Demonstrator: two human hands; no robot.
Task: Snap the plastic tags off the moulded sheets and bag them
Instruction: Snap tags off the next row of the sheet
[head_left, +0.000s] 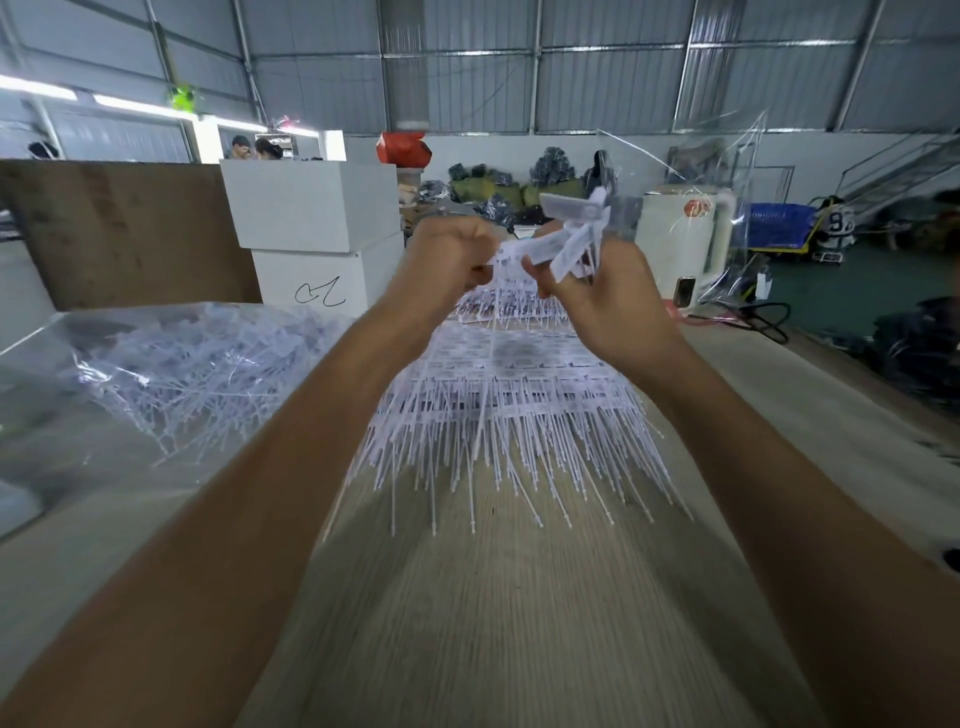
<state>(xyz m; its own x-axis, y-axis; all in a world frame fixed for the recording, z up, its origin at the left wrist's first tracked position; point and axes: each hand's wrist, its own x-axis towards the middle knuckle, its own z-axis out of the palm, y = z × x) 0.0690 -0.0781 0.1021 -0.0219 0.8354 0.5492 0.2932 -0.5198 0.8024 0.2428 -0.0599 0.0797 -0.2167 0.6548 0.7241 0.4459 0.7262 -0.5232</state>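
You're midway: your left hand (452, 254) and right hand (597, 296) each grip loose tags (566, 234) above the bench (493, 623). Many bagged tags fill the bag (171, 374) left; sheets (509, 395) remain unsnapped.

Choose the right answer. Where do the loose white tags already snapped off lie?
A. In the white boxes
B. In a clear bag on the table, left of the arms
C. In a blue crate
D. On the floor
B: a heap of loose tags shows through the clear bag lying on the table, left of the arms.
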